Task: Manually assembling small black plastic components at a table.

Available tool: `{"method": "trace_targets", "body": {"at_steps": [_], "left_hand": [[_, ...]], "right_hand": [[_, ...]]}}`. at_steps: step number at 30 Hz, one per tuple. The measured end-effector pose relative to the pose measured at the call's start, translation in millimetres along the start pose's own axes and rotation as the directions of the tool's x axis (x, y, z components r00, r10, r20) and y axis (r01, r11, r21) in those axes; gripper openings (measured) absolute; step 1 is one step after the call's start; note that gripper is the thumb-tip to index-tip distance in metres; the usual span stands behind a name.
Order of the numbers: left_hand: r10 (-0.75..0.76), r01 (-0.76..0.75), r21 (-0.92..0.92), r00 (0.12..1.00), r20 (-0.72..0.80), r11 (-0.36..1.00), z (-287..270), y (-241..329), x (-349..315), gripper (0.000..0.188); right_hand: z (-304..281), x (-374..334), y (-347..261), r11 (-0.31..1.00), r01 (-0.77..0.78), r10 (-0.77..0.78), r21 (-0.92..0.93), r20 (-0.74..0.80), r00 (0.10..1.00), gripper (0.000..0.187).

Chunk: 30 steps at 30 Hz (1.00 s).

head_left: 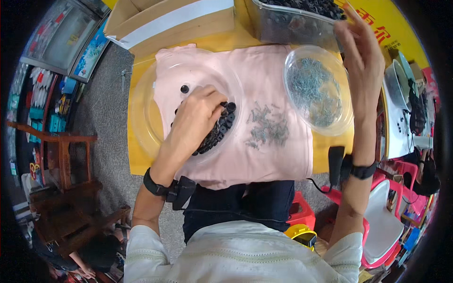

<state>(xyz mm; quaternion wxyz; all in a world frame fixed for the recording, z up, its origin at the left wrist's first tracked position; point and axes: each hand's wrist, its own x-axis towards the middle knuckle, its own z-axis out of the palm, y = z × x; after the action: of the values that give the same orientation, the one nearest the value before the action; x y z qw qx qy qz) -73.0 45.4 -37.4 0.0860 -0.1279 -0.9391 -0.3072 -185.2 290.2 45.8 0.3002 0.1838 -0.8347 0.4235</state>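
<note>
My left hand [198, 113] reaches into a wide transparent round basin [144, 118]. Its fingers are pinched over a heap of small round black plastic parts [214, 137], with a dark piece at the fingertips. One black part [184, 88] lies apart in the basin. My right hand [362, 59] is raised at the right edge of a transparent bin [297, 30] full of black parts. Its thumb and forefinger are apart, slightly blurred, and I see nothing held. Loose metal screws or nails [269, 126] lie on a pink cloth [226, 172] between the hands.
A transparent round tub [347, 113] of similar metal pieces stands right of the cloth. At the back left is a cardboard box [177, 26]. The table is yellow [137, 155]. A wooden chair [71, 155] stands left; a pink-and-white chair [382, 221] stands right. People are partly visible at both sides.
</note>
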Motion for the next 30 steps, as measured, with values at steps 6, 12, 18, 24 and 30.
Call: {"method": "trace_targets", "body": {"at_steps": [6, 12, 18, 24, 30], "left_hand": [[0.036, -0.031, 0.054, 0.994, -0.104, 0.998, -6, 6, -4, 0.018], [-0.029, 0.004, -0.121, 0.977, -0.212, 0.993, -11, 51, -41, 0.021], [0.047, -0.137, -0.453, 0.978, -0.204, 0.881, 9, 83, -87, 0.027], [-0.087, 0.021, -0.59, 0.993, -0.083, 0.807, 32, 94, -99, 0.031], [-0.009, -0.03, -0.224, 0.986, -0.167, 0.974, 48, 74, -71, 0.02]], "right_hand": [[-15, -101, -28, 0.912, -0.355, 0.286, 0.206, 0.303, 0.909, 0.027], [-9, -165, -64, 0.586, -0.714, 0.426, 0.383, 0.603, 0.674, 0.026], [-21, -206, -68, 0.024, -0.847, 0.337, 0.531, 0.793, 0.507, 0.022], [-39, -221, -60, 0.012, -0.866, 0.44, 0.5, 0.775, 0.454, 0.016], [-46, -214, -51, 0.73, -0.633, 0.491, 0.259, 0.446, 0.748, 0.016]]}}
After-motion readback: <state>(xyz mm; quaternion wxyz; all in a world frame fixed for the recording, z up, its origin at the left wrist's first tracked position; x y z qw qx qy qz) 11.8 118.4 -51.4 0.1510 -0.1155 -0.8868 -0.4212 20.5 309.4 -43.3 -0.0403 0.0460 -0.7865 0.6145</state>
